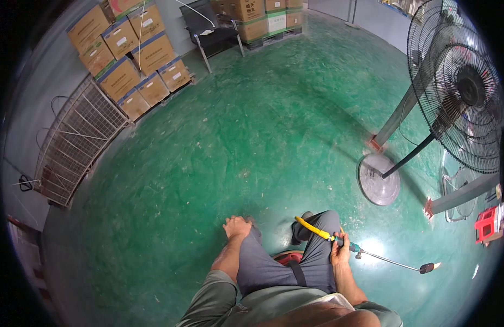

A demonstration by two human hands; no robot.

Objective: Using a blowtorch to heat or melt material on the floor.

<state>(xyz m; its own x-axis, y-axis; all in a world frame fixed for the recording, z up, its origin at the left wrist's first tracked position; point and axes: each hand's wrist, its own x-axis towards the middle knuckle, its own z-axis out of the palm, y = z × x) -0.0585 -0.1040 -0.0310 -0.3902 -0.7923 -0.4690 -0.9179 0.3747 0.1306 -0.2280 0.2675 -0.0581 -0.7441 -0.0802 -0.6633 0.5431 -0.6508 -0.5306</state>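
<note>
Fingers of the right hand [341, 252] grip the torch [383, 258], out over the floor [235, 147]; the left hand [237, 226] rests slack on one knee [254, 235]. I worry a lazy wrist could swing that glowing tip [436, 266] onto the trousers [319, 262].

I note, relative to the fan [471, 86]: torch [355, 248] on its near side; chair [216, 37] and boxes [155, 53] to its left.
</note>
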